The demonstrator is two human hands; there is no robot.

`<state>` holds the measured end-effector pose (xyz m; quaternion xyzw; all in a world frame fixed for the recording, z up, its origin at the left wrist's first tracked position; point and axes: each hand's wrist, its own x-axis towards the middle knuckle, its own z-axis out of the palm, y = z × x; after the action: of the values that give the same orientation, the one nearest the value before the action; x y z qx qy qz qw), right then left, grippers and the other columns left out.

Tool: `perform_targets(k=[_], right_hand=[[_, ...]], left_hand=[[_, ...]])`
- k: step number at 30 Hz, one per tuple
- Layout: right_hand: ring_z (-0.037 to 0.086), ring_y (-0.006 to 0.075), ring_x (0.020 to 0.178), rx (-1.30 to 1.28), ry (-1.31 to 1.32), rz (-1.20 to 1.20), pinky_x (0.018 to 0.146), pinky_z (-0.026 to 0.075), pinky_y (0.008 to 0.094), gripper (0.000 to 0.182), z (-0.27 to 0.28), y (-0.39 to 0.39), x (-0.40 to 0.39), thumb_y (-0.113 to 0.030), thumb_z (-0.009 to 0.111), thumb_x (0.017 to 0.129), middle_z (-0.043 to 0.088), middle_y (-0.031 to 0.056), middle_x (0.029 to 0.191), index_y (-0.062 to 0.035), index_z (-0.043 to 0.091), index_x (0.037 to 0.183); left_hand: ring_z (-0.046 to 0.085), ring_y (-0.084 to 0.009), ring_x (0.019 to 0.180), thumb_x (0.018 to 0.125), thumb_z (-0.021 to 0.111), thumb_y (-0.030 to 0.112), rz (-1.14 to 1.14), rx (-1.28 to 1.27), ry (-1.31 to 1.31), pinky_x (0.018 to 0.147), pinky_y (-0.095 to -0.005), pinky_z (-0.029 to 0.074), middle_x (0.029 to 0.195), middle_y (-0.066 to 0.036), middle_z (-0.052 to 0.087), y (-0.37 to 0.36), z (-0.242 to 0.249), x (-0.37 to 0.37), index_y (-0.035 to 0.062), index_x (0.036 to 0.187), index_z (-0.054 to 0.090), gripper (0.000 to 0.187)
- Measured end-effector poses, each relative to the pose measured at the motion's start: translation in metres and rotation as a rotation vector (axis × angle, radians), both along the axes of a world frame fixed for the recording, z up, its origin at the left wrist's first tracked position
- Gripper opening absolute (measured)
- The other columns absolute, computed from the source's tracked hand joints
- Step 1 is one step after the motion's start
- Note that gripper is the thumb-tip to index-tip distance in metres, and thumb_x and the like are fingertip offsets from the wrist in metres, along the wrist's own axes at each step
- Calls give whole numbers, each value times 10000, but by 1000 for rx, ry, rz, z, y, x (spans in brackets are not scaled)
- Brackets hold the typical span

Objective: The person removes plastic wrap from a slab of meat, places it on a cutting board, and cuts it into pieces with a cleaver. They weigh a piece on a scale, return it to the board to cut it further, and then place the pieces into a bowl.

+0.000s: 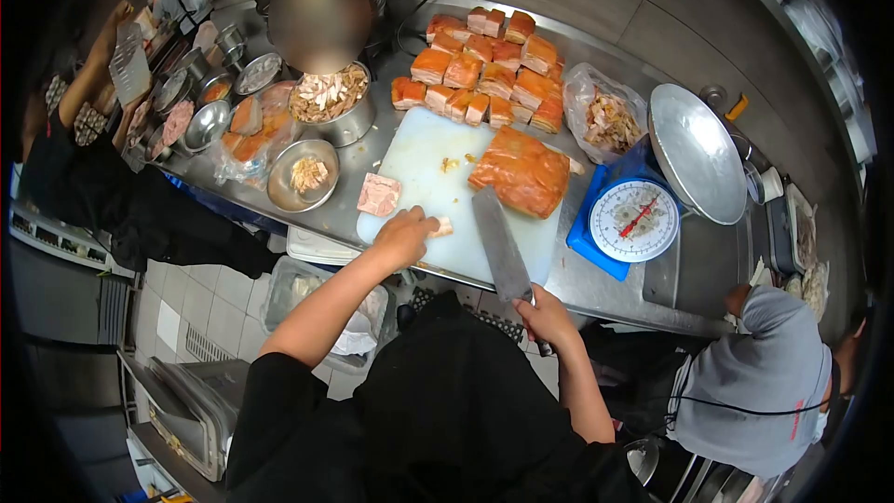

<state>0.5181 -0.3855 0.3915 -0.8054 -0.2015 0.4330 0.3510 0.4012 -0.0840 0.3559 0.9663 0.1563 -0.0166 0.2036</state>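
My right hand point(549, 319) is wrapped round the handle of a cleaver point(501, 247), its broad blade slanting over the white cutting board point(410, 165). The blade's far end reaches the near left edge of a large slab of roast pork point(521, 172) with browned skin. My left hand point(402, 240) is at the board's near left edge, fingers closed at a small pale strip of pork point(441, 226). Just beyond it lies a square pork chunk point(379, 195), cut face up. A few crumbs point(450, 165) are scattered mid-board.
Rows of cut roast pork point(489, 65) lie behind the board. A blue scale point(636, 221) stands right, beside a bag of meat scraps point(605, 112). On the left are a steel bowl point(304, 175) and a pot of chopped meat point(340, 116). Co-workers stand left and right point(750, 382).
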Motion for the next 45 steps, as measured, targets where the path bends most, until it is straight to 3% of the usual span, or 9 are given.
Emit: perform_targets(k=[4,6,12,19,22,29,31,39,45], right_hand=[[538,146,415,-29,-43,36,425,432,314,290,16,7,0,-235,596,945,545,54,562,5,561,1105],[655,297,547,-119,-148,139,593,519,422,375,26,16,1,-299,563,947,645,180,669,-7,569,1182],[657,440,909,-183,-551,330,819,509,522,350,46,57,6,-311,556,931,681,274,886,-3,585,1095],[689,401,778,-92,-682,440,754,540,496,318,-5,123,32,-258,538,929,687,250,834,22,565,1078],[662,301,520,-177,-353,468,572,553,424,312,30,139,47,-206,504,925,679,227,773,46,543,1105],[653,294,515,-146,-519,428,534,543,393,301,5,139,30,-181,508,924,674,211,721,38,537,1128],[660,296,526,-177,-259,370,580,554,405,305,30,149,37,-170,494,924,680,214,743,31,536,1149],[643,287,503,-208,-456,368,543,539,418,324,7,142,24,-211,502,938,663,185,711,33,529,1150],[649,287,501,-229,-221,411,523,536,419,292,51,141,27,-190,484,942,665,199,725,34,525,1126]], left_hand=[[570,-314,983,730,639,-22,-102,-19,-196,859,-402,485,983,-102,569,6,-16,6,112,1010,669,311],[569,-307,962,725,629,-38,-146,-16,-280,849,-393,488,973,-93,571,11,-19,16,103,950,679,270],[556,-302,920,703,649,-31,-224,9,-389,830,-391,491,936,-89,565,2,-29,41,86,876,671,209],[550,-303,931,705,661,-6,-139,1,-425,829,-391,487,917,-93,557,-1,-30,42,84,886,687,204],[553,-305,922,721,656,18,-98,14,-376,814,-393,486,907,-102,554,-5,-27,42,83,878,694,174],[573,-316,910,740,645,47,-65,-14,-394,775,-413,497,900,-113,553,-3,-34,42,75,862,687,132],[574,-318,910,736,646,46,-74,-41,-408,776,-420,500,902,-113,555,-3,-29,38,72,862,681,133],[579,-316,925,724,662,61,-63,-107,-438,791,-427,511,917,-109,562,0,-28,39,65,863,655,139],[582,-313,942,731,665,74,-72,-156,-409,798,-418,515,920,-102,562,4,-31,36,67,871,659,140]])
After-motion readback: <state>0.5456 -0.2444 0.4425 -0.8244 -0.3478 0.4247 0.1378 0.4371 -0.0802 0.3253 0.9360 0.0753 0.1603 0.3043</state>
